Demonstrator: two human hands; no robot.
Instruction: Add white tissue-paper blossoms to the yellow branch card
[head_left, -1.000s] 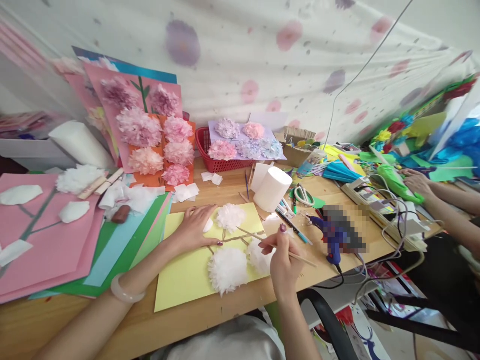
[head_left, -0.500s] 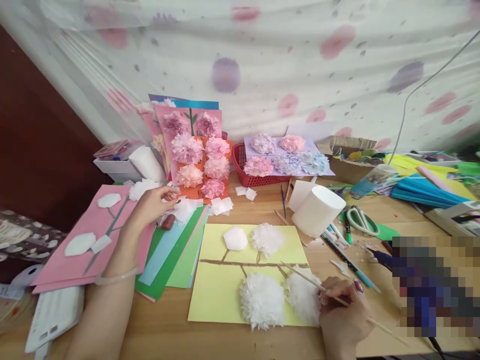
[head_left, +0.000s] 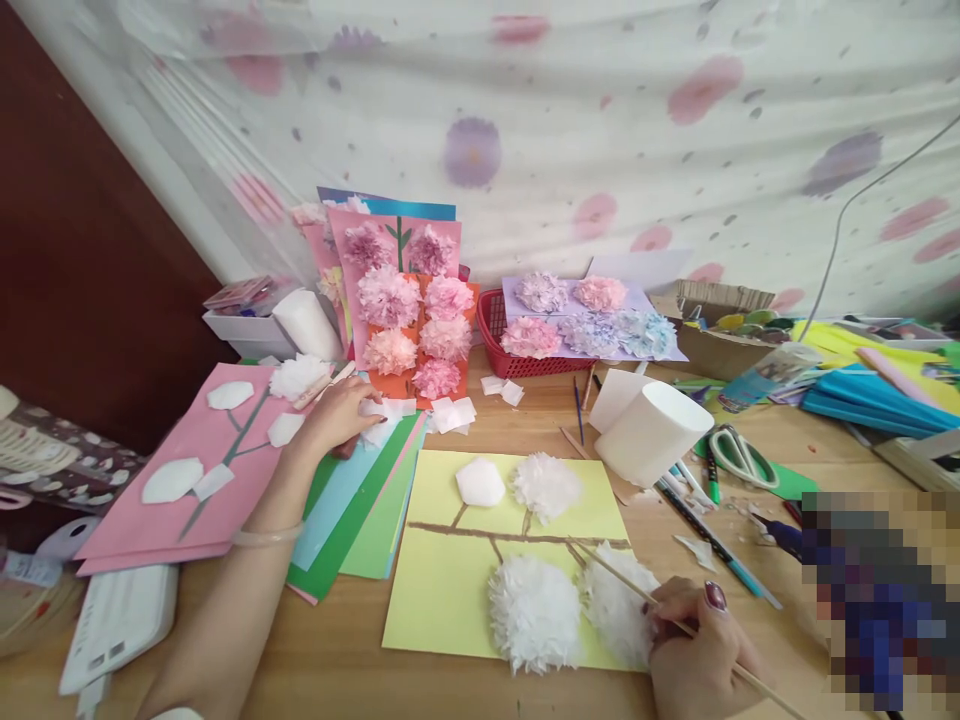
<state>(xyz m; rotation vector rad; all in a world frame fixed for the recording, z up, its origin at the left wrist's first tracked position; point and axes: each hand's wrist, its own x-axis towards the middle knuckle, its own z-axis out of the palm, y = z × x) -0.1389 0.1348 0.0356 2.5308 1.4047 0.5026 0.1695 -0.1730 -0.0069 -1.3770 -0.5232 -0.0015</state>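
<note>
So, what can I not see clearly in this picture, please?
In the head view:
Dark blue tool: pixelation covers most of it.
Stick: right hand hides its middle.
Brown block: partly hidden behind left hand.
Clear container: cut off by left edge.
White device: its print is too small.

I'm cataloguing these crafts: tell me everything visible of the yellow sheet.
The yellow sheet looks like card and lies flat on the wooden table. A brown branch with offshoots runs across it. One fluffy white flower and a flat white cutout sit above the branch, two fluffy flowers below. The right hand is by its lower right corner, holding a thin stick over it; whether the tip touches is unclear.
</note>
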